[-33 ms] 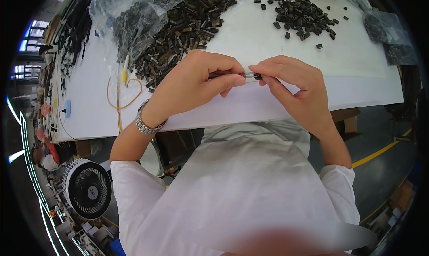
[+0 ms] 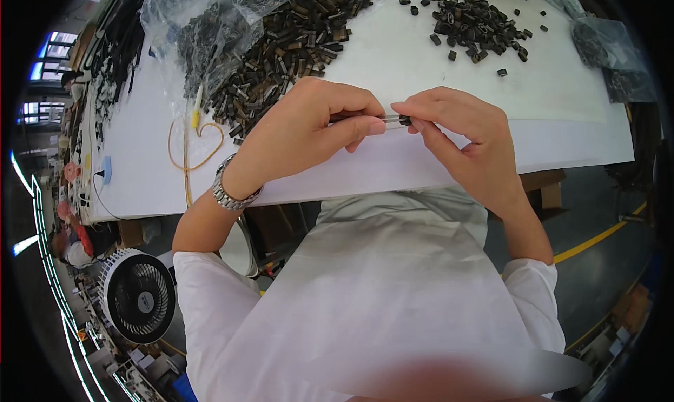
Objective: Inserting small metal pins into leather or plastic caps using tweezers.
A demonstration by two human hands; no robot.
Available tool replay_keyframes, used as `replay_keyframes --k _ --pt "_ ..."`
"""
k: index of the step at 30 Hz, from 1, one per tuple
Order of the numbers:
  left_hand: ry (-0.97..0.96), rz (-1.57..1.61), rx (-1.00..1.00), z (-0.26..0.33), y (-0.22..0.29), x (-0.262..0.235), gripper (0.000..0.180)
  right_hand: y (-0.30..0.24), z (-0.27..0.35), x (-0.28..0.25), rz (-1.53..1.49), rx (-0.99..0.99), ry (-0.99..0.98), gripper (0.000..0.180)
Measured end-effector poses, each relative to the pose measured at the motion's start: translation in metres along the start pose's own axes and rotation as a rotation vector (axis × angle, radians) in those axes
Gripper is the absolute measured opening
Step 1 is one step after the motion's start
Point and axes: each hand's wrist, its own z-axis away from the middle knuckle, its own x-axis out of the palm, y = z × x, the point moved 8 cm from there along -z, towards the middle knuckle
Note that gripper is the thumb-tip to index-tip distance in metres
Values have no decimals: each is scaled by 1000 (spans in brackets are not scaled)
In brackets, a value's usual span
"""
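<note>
My left hand, with a metal watch on the wrist, is closed round a slim two-pronged metal tool that looks like tweezers. Its prongs point right, and most of its body is hidden in my fingers. Thumb and fingertips of my right hand pinch a small black piece at the prong ends. Whether the prongs are inside the piece, I cannot tell. Both hands are above the near part of the white tabletop. Beyond my left hand lies a large pile of short dark pieces.
A smaller heap of black ring-like pieces lies at the far right, near dark bagged items. Clear plastic sheeting covers part of the big pile. A yellow cord runs over the left edge. A fan stands lower left.
</note>
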Motion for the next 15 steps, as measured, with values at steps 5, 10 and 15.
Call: replay_keyframes --k 5,10,15 --pt "92 -191 213 0 6 2 8 -6 1 4 59 0 -22 26" --pt "225 -344 349 7 26 1 7 17 -1 4 -176 146 -73 26" --pt "217 -29 290 2 17 1 9 41 10 23 -898 473 -22 27"
